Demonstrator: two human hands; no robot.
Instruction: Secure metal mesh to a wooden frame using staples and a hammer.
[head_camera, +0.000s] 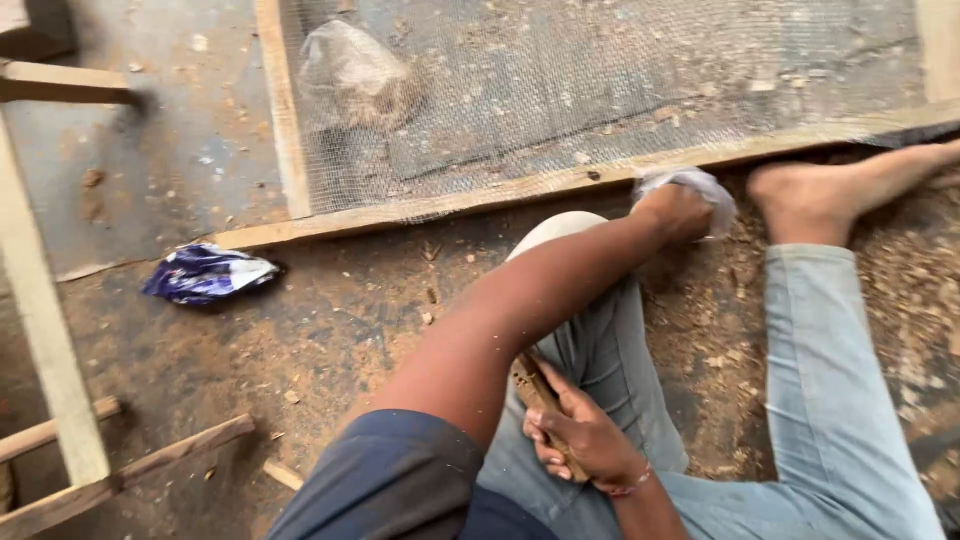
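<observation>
Left hand (672, 212) closed round small whitish plastic bag (700, 190), right against lower rail of wooden mesh frame (520, 188). Right hand (580, 432) gripping wooden handle (535, 395) of tool over lap, well short of frame. Bare foot (830, 195) just beside bag. Crumpled blue wrapper (205, 272) below frame's left corner.

A crumpled blue wrapper (205, 273) lay on the dusty floor (330, 320), near loose wooden slats (120, 478).
</observation>
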